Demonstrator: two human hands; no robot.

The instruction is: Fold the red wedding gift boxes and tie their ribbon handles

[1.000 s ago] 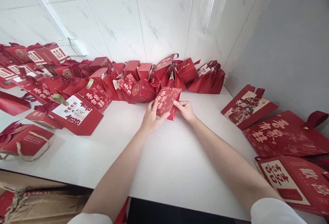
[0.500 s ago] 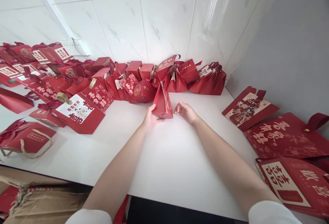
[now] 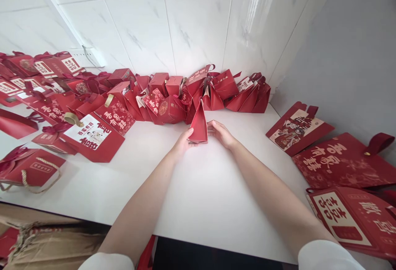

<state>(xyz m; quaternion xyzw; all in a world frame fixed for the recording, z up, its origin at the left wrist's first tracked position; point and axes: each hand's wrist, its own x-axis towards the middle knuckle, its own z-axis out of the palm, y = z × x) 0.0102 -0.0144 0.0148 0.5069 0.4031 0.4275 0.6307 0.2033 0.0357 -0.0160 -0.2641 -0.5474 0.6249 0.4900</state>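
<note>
Centrally on the white desk [image 3: 198, 187], a small red paper bag [image 3: 199, 126] is found standing upright on its base. Its top is pinched to a peak, and it stands just in front of a row of red gift bags [image 3: 225, 86] lined against the tiled wall [image 3: 192, 26]. The bag's lower left side is gripped by the left hand [image 3: 183, 142], whose fingers are curled lightly about it. The right hand [image 3: 221, 133] is held largely open, with fingers extended and laid against the bag's lower right side; nothing is clasped by it. Flat red bags with gold lettering [image 3: 342, 162] are noted on the desk to the right, well apart from both hands. A red bag with a white picture panel [image 3: 93, 137] is recorded to the left, and a rope-handled bag [image 3: 29, 169] near the desk's front left edge. A cardboard box [image 3: 49, 241] is seen below that edge.
</note>
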